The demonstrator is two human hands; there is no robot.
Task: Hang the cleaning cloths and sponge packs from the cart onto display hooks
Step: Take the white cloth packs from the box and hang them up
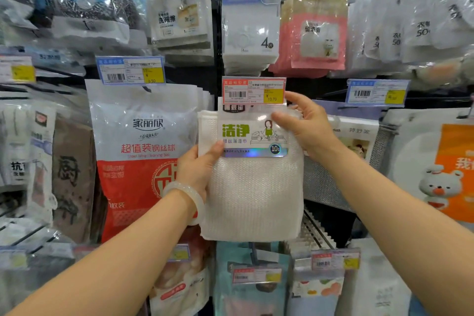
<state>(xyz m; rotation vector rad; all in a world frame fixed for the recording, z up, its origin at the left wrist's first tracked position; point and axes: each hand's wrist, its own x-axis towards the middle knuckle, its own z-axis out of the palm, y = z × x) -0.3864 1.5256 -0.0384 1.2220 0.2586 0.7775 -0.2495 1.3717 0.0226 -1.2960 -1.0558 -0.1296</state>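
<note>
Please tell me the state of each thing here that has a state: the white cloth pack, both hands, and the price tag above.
white cloth pack: upright, held at the hook; whether it is hooked cannot be seen.
left hand: grips the pack's left edge.
right hand: pinches the pack's top right corner.
red price tag: in place above the pack's top edge.

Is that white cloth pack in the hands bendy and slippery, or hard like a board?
Probably bendy: the white cloth pack shows soft woven cloth, and both the left hand and right hand steady it. Likely light, since fingertips alone hold it up. Its clear wrapper shines, so it may be a bit slippery.
</note>
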